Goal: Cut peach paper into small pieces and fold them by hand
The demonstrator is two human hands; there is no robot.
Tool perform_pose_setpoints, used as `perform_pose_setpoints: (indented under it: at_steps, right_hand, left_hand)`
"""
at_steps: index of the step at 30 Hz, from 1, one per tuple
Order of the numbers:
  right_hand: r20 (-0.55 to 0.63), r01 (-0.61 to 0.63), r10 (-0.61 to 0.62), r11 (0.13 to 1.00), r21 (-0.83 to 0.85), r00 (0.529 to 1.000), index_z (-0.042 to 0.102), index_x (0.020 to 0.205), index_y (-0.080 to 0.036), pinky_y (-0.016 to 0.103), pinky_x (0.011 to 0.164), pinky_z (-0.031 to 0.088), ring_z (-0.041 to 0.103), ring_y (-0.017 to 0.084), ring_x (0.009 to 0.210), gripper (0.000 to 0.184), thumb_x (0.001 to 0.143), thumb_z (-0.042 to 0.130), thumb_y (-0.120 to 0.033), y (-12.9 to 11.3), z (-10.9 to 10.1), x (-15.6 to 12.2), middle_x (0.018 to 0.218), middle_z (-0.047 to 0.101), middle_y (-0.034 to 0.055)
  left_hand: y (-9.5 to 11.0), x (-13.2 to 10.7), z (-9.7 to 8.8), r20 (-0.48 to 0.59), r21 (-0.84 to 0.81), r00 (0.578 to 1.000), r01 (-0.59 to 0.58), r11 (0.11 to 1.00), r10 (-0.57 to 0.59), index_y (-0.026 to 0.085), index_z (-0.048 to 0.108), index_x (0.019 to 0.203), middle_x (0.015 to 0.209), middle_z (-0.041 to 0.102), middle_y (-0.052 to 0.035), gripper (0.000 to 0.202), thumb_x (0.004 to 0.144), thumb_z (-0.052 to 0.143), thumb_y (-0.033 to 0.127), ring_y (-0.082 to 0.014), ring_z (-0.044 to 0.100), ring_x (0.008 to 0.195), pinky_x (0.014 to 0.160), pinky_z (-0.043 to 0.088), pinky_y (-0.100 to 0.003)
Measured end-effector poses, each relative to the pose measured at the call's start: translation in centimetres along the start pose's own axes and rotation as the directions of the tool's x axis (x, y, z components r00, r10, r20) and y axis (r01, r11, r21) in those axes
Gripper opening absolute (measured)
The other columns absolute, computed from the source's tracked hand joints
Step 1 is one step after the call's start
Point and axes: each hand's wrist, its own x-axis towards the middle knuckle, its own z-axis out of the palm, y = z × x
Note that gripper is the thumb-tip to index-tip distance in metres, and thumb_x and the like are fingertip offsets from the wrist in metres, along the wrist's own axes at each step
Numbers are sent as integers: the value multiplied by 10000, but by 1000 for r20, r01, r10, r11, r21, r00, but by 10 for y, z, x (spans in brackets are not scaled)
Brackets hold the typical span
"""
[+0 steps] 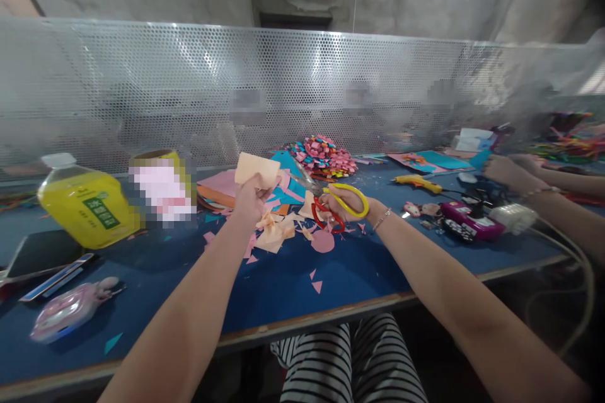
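Curled around scissors (320, 191), the right hand (350, 211) is closed; the left hand (251, 199) pinches thin peach card (258, 169) left of them. Cutting looks partly done: behind the scissors rises a knobbly multicoloured pile (322, 155); the card seems largely uncut; before the scissors lie angular scraps (275, 234) and a round pink disc (323, 241).

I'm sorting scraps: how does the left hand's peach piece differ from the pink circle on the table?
The peach piece is roughly four-sided; the pink circle is round. The peach piece is held up in the left hand; the pink circle lies on the table. The peach piece looks larger than the pink circle. Both look thin.
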Motion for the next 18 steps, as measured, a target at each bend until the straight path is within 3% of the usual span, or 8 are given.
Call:
perform_pose_setpoints:
  at_steps: [6,12,15,18]
  right_hand:
    - [19,23,-23,1000,-19,1000,386,748,-192,281,549,473,474,119,516,404,860,221,-544,1,-2,1,602,479,6]
    - [24,22,-21,999,-26,999,360,751,-200,295,577,470,470,124,551,393,862,209,-546,2,-4,2,610,464,2]
    - [56,16,-13,999,-49,998,362,759,-197,283,576,454,455,116,523,395,874,174,-525,3,-2,2,614,468,5]
    - [14,7,-7,999,-48,1000,359,762,-201,255,550,428,455,112,527,399,864,191,-547,3,-1,2,610,467,0]
  left_hand:
    - [-2,2,0,8,23,1000,15,1000,-16,173,557,859,807,654,-34,176,685,582,172,-119,618,668,623,530,-235]
    - [-6,4,-2,45,79,999,17,997,-20,172,574,833,775,652,-41,175,660,596,184,-129,616,698,668,520,-250]
    - [-6,1,-2,129,136,992,-30,990,13,164,587,804,754,651,-45,189,628,634,215,-136,612,681,675,517,-273]
    - [-5,-4,0,260,178,964,-97,979,48,151,601,790,738,652,-42,244,573,681,232,-138,605,655,672,513,-289]
